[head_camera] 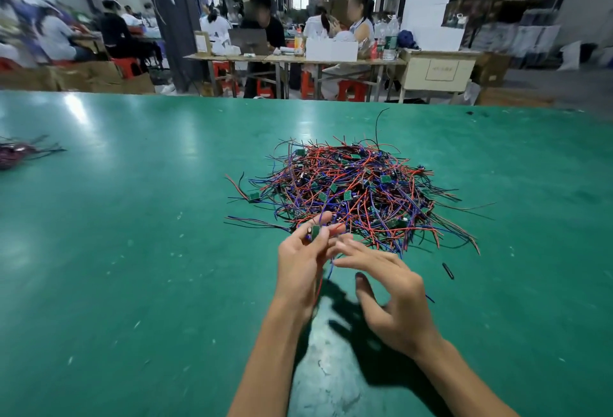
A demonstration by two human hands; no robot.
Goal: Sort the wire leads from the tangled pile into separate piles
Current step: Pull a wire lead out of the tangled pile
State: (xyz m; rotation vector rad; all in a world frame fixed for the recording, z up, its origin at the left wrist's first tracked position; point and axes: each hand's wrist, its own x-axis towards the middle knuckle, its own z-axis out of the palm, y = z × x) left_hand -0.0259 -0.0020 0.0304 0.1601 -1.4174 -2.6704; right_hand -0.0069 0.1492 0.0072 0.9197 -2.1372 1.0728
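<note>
- The tangled pile (pixel 358 194) of wire leads sits mid-table, just beyond my hands, and looks nearly whole, so I judge the sorting has barely begun.
- One small sorted bundle (pixel 20 153) lies far off at the left edge of the green table (pixel 132 250); I see no other separate pile.
- My left hand (pixel 303 262) pinches one lead by its little green board (pixel 315 232), lifted at the near edge of the heap, its red and blue wires trailing down.
- My right hand (pixel 388 294) hovers beside it, fingers spread and relaxed, holding nothing.
- The pile is a dense knot of thin red, blue, purple and black wires with many small green boards scattered through it; loose ends splay outward.
</note>
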